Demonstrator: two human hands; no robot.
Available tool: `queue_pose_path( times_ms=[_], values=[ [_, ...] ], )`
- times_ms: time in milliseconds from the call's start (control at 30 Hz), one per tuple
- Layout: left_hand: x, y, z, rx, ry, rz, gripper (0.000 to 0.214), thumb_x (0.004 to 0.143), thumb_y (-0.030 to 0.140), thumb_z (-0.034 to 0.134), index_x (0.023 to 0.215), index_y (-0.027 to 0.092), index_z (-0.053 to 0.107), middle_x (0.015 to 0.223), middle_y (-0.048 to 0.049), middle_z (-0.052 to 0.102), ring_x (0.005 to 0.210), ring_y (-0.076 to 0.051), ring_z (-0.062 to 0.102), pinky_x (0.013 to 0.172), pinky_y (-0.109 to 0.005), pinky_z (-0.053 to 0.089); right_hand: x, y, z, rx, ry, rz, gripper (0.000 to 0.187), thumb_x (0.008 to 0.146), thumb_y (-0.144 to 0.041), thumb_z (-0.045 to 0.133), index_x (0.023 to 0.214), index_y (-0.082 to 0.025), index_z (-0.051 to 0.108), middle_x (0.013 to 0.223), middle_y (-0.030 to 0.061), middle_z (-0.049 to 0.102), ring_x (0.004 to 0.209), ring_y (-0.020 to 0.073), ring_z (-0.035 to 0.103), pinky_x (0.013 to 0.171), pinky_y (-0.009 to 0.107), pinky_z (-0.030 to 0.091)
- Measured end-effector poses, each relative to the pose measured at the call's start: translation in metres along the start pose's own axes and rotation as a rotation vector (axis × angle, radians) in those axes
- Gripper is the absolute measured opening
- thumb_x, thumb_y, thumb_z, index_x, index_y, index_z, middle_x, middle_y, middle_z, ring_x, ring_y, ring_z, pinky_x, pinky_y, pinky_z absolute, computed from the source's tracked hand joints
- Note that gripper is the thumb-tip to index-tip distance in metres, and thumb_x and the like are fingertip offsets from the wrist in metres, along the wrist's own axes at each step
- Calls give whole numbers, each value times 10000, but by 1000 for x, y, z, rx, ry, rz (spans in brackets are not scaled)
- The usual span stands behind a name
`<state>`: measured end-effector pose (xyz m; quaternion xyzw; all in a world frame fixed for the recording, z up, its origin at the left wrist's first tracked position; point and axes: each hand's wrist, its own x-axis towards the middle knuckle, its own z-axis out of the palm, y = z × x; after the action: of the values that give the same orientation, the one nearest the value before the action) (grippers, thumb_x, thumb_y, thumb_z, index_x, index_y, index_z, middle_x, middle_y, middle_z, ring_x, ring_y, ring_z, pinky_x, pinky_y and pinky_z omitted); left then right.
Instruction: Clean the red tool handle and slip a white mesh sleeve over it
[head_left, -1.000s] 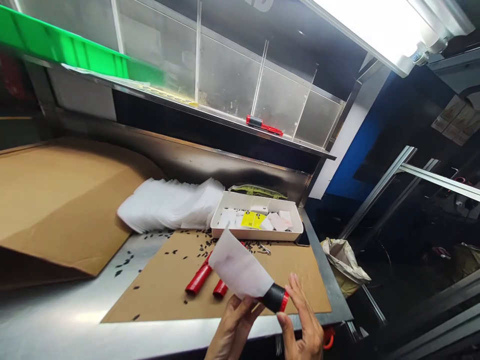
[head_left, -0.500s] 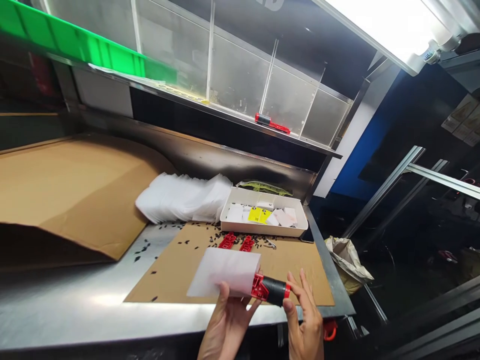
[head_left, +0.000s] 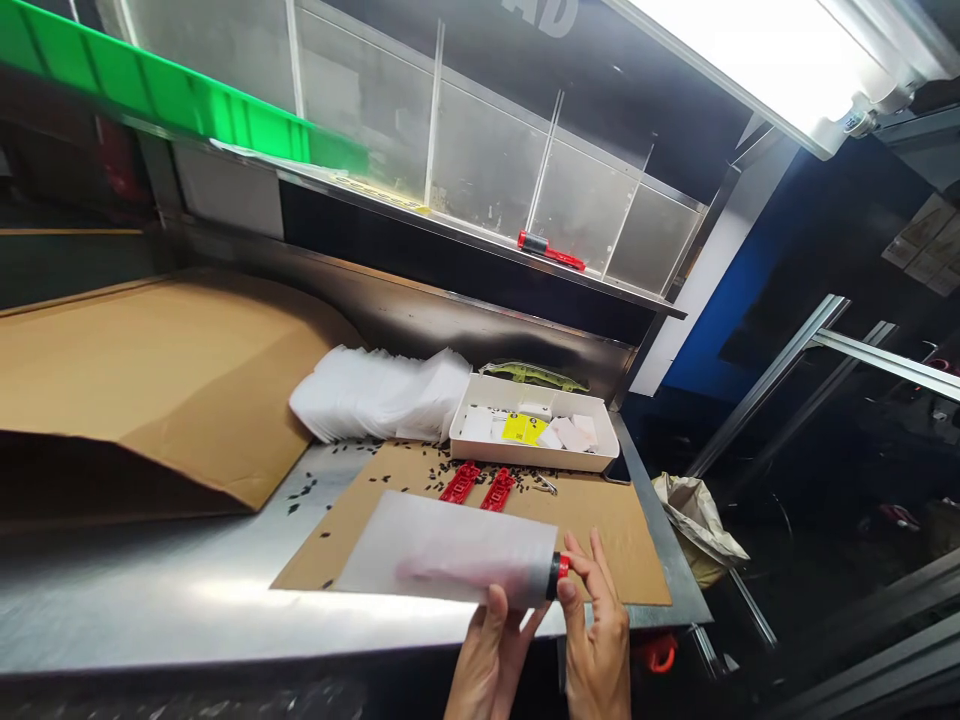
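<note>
My left hand (head_left: 495, 655) grips the open end of a frosted white plastic bag (head_left: 442, 548), held flat over the table's front edge. A red and black tool (head_left: 556, 575) lies almost fully inside the bag; only its black and red end shows at the opening. My right hand (head_left: 596, 635) has its fingertips on that end. Two red tools (head_left: 480, 486) lie on the cardboard mat (head_left: 600, 525) just beyond the bag.
A white tray (head_left: 536, 455) with labels stands at the back of the mat, a stack of white bags (head_left: 382, 395) to its left. A big cardboard sheet (head_left: 150, 380) covers the left. Another red tool (head_left: 550, 249) rests on the upper shelf. Small black bits litter the steel table (head_left: 150, 600).
The tool has slid deeper into the bag, from mostly showing to nearly covered. The bag has turned from upright to flat and leftward, and both hands have moved down toward the table's front edge.
</note>
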<state>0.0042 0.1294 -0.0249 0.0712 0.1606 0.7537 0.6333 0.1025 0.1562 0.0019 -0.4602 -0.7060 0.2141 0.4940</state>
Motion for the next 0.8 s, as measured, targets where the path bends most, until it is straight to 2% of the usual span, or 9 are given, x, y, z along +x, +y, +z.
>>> queue_pose_path(
  times_ms=[133, 267, 367, 433, 500, 600, 667, 733, 800],
  values=[
    [-6, -9, -7, -15, -10, -99, 417, 780, 443, 760, 1113, 194, 727, 1186, -132, 704, 1248, -339, 543, 1164, -517, 265, 6, -1, -4, -106, -24, -149, 393, 982, -503, 419, 1158, -236, 648, 1339, 119, 620, 1372, 340, 437, 1020, 616, 444],
    [-6, 3, -13, -139, -50, -107, 428, 838, 548, 647, 1135, 248, 719, 1218, -131, 689, 1134, -321, 627, 1071, -535, 412, 10, -6, -6, -222, -72, -299, 376, 993, -474, 411, 1149, -215, 633, 1280, 140, 656, 1335, 387, 468, 1012, 749, 343],
    [-4, 17, -19, -212, -61, -64, 292, 957, 352, 528, 1109, 203, 728, 1182, -126, 704, 1077, -242, 665, 946, -359, 529, 11, -17, -2, -292, -142, -433, 297, 972, -444, 484, 1098, -226, 642, 1238, 107, 685, 1386, 424, 361, 993, 808, 284],
    [-3, 24, -24, -240, -73, -87, 378, 1008, 260, 385, 1087, 118, 726, 1155, -159, 706, 1022, -196, 689, 835, -243, 555, 12, -25, 1, -314, -185, -487, 288, 953, -448, 520, 1099, -230, 639, 1286, 104, 658, 1404, 446, 305, 974, 828, 279],
    [-3, 26, -28, -268, -89, -108, 496, 1029, 246, 256, 1078, 72, 718, 1145, -169, 701, 998, -182, 698, 802, -224, 563, 14, -32, 2, -305, -191, -489, 329, 957, -467, 497, 1143, -229, 628, 1326, 113, 630, 1409, 447, 304, 974, 825, 284],
    [-5, 25, -34, -323, -123, -73, 559, 1032, 339, 209, 1111, 92, 704, 1154, -124, 696, 1085, -212, 664, 910, -330, 559, 18, -39, 0, -267, -179, -422, 334, 988, -467, 420, 1115, -253, 644, 1281, 93, 659, 1367, 406, 423, 1002, 772, 322],
    [-6, 23, -37, -349, -164, -58, 496, 1026, 372, 290, 1139, 104, 691, 1168, -97, 690, 1131, -238, 639, 955, -393, 545, 21, -42, -1, -241, -192, -357, 314, 993, -460, 417, 1024, -268, 663, 1188, 73, 688, 1233, 338, 575, 992, 634, 433],
    [-6, 22, -40, -365, -212, -64, 378, 1006, 340, 417, 1156, 118, 684, 1185, -85, 684, 1126, -238, 642, 961, -388, 541, 22, -45, 0, -231, -218, -314, 308, 980, -479, 444, 967, -270, 670, 1076, 64, 679, 1046, 266, 652, 874, 454, 523],
    [-6, 23, -41, -377, -257, -75, 305, 968, 306, 532, 1161, 122, 681, 1186, -82, 687, 1105, -210, 653, 961, -326, 530, 23, -48, 4, -248, -243, -309, 311, 959, -499, 479, 922, -261, 674, 970, 57, 642, 916, 231, 643, 751, 356, 517]
  ],
)
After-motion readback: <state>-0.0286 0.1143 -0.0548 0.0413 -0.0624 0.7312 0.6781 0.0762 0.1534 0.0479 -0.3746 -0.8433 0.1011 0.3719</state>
